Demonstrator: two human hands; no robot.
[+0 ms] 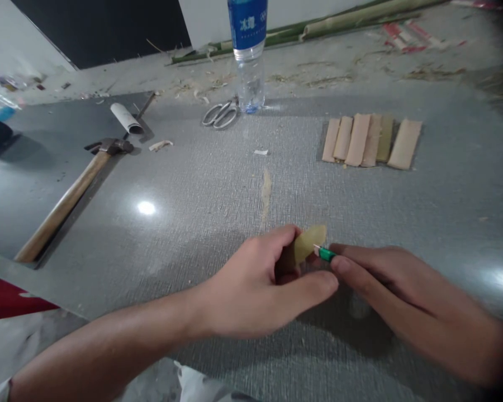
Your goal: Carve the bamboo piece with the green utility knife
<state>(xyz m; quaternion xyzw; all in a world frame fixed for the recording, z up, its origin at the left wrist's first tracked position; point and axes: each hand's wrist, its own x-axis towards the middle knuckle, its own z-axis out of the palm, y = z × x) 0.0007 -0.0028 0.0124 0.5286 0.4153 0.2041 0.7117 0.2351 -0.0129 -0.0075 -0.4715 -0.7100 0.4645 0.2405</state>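
Near the middle of the grey textured table (pixel 201 195), my left hand (pixel 264 285) is closed round a small yellowish-green piece (pixel 310 243), whose pointed end sticks out past the fingers. From the right, my right hand (pixel 398 296) grips a small green-handled tool (pixel 327 254) between thumb and fingers. Its thin metal tip touches or nearly touches the face of the piece. The part of the tool inside my right hand is hidden.
A hammer (pixel 69 195) lies at the left, near a white tube (pixel 126 118). Scissors (pixel 221 114) and an upright bottle (pixel 249 56) stand farther back. Several flat wooden strips (pixel 358 139) lie at the right rear. Green stalks (pixel 285 36) lie along the wall.
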